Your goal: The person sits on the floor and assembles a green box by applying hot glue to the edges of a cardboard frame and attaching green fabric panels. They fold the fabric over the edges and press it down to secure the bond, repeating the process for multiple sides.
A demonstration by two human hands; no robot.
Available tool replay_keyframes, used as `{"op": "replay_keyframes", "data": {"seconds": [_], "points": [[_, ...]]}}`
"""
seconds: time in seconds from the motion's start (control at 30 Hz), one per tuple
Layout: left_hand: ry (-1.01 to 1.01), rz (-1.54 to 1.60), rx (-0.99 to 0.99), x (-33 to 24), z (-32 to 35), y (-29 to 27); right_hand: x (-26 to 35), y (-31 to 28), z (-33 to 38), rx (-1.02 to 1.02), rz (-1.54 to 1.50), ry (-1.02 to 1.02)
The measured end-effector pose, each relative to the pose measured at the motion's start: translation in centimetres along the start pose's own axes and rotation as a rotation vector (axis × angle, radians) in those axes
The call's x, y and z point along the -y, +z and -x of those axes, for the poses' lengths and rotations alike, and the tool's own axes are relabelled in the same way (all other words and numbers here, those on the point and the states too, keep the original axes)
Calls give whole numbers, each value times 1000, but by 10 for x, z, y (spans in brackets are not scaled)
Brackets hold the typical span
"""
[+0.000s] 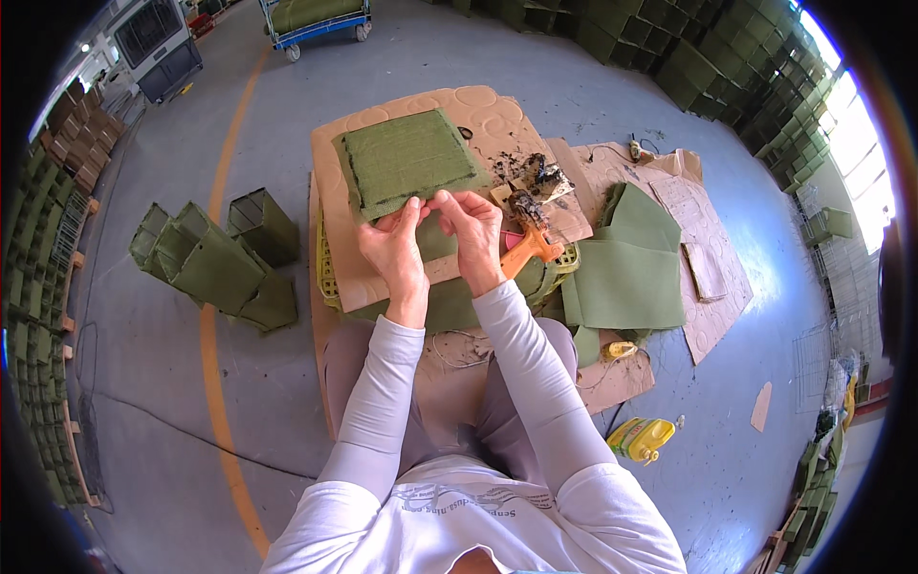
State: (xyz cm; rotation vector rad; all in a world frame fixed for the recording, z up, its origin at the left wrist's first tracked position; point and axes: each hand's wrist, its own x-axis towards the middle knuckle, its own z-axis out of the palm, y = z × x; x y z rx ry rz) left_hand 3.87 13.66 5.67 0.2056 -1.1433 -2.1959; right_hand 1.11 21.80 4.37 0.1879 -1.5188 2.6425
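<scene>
A square green fabric-like panel (406,153) with dark, rough edges lies on a cardboard sheet in front of me. My left hand (397,251) pinches its near edge between thumb and fingertips. Close beside it, my right hand (472,234) is also closed in a pinch at the panel's near right edge, the two hands almost touching. Just right of the right hand rests an orange-handled tool (532,247) with a dark, crusted tip. Another green piece shows partly beneath my hands.
The cardboard sheet (363,285) sits on a yellow crate (328,273). Green sheets (626,277) are piled at its right. Green open boxes (215,258) stand on the floor to the left. A yellow bottle (643,439) is at lower right; a blue cart (320,26) stands far ahead.
</scene>
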Motion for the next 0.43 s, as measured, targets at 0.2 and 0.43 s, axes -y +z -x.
{"op": "replay_keyframes", "data": {"seconds": [0.2,0.43], "points": [[-26,-12,3,2,-1,-1,-2,9,3,-97,46,-41],[-29,-19,-7,-1,-1,-2,-7,8,3,-69,15,-22]]}}
